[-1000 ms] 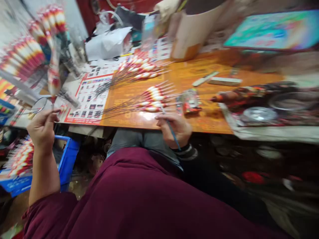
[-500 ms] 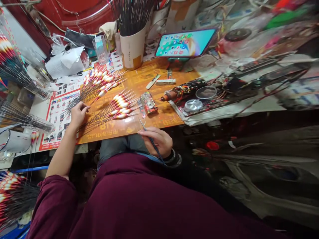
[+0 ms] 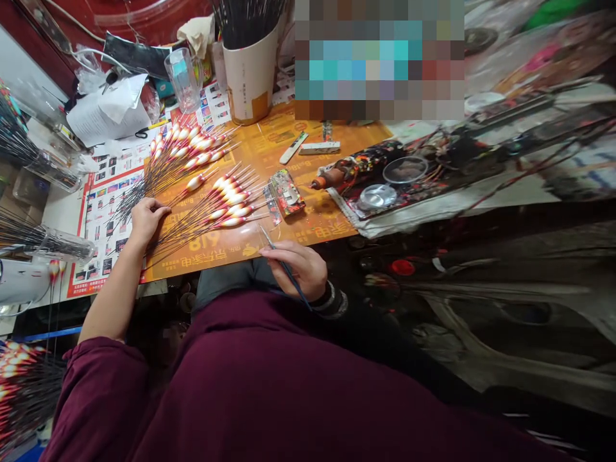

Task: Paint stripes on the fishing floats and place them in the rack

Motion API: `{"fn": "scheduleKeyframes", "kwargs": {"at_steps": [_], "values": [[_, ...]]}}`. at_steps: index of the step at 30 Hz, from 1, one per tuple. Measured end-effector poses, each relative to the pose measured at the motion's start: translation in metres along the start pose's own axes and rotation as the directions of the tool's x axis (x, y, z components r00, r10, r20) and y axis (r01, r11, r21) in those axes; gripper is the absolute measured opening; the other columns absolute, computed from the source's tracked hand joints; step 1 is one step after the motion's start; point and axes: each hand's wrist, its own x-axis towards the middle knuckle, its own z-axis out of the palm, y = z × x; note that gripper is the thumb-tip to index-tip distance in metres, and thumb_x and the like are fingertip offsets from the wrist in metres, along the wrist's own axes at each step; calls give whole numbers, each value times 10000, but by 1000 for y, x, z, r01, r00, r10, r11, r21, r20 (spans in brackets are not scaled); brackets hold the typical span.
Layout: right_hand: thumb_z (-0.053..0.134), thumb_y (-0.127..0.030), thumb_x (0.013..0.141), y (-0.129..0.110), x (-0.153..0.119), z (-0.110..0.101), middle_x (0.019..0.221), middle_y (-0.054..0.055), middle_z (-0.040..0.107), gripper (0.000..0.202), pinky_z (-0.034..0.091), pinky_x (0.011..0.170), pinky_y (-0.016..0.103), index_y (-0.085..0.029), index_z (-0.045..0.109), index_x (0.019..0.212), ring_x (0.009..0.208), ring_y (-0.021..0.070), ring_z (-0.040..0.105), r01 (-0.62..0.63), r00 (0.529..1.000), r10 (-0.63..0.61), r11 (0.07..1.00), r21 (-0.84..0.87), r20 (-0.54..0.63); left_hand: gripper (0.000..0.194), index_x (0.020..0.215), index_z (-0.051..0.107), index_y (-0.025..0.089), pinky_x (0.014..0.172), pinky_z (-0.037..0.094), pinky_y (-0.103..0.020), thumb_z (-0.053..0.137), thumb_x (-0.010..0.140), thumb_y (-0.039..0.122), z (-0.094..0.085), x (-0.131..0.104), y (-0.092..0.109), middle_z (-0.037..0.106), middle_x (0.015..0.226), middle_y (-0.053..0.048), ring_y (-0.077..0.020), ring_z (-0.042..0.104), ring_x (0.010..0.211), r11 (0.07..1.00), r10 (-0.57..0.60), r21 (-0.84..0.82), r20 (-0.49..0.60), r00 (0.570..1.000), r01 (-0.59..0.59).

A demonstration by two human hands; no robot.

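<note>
My left hand (image 3: pixel 148 221) is closed in a pinch on the thin dark stem of a fishing float (image 3: pixel 195 183), whose white, yellow and red body lies just above the table. Behind it a bunch of similar floats (image 3: pixel 185 141) is fanned out, stems towards me. Another row of floats (image 3: pixel 233 196) lies in front, to the right of that hand. At the table's front edge my right hand (image 3: pixel 301 269) is closed round a fine paintbrush (image 3: pixel 287 268) with a blue handle, its tip pointing up and left, near the front row.
A paint-crusted block (image 3: pixel 287 194) sits right of the floats. Beyond it are a paint-spattered tool (image 3: pixel 359 167) and a clear round lid (image 3: pixel 378 197). A white tub (image 3: pixel 250 83) of dark sticks stands behind. Left are glasses (image 3: pixel 70 244) holding floats.
The camera view has shifted slightly. The single float at my left hand has come away from the back bunch towards me. My right hand keeps the paintbrush in much the same place.
</note>
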Motion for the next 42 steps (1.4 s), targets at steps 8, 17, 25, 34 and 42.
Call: {"fn": "scheduleKeyframes", "kwargs": {"at_steps": [8,17,25,34,42], "values": [[623,-101,860,-1,-2,-4,970,48,753,331,635,752,290,-238,657,1159,854,174,742,-31,999,31,999,-16,7,145,741,686,194,833,466,-339,798,714,283,-4,-1,6,694,861,-43,-205,622,858,1000,4,6,48,999,-5],[626,-107,856,-5,-1,1,978,46,757,363,619,763,274,-235,660,1194,866,170,736,-40,999,41,999,19,-23,81,813,694,195,896,448,-364,742,795,257,-15,-15,24,691,939,-67,-229,604,944,986,110,122,48,993,-115],[589,-95,875,-9,-3,3,1030,52,765,422,620,788,269,-236,627,1271,895,168,743,-67,997,67,998,0,-26,92,895,691,210,915,444,-375,671,898,300,-14,-66,59,683,981,-65,-232,590,980,957,270,65,150,951,-282],[522,-116,929,-11,-4,1,1048,63,761,429,630,776,285,-234,581,1338,853,157,740,-51,999,51,999,5,-2,144,860,691,209,853,457,-357,635,933,320,-1,-83,55,690,903,-57,-224,593,900,931,346,72,139,928,-358],[516,-108,933,-10,1,-1,1013,87,745,511,608,697,263,-231,523,1429,802,153,719,32,999,-33,999,-13,-19,162,852,648,221,809,482,-329,580,950,331,-2,-87,61,683,885,-48,-201,620,875,928,367,34,77,927,-370]]}}
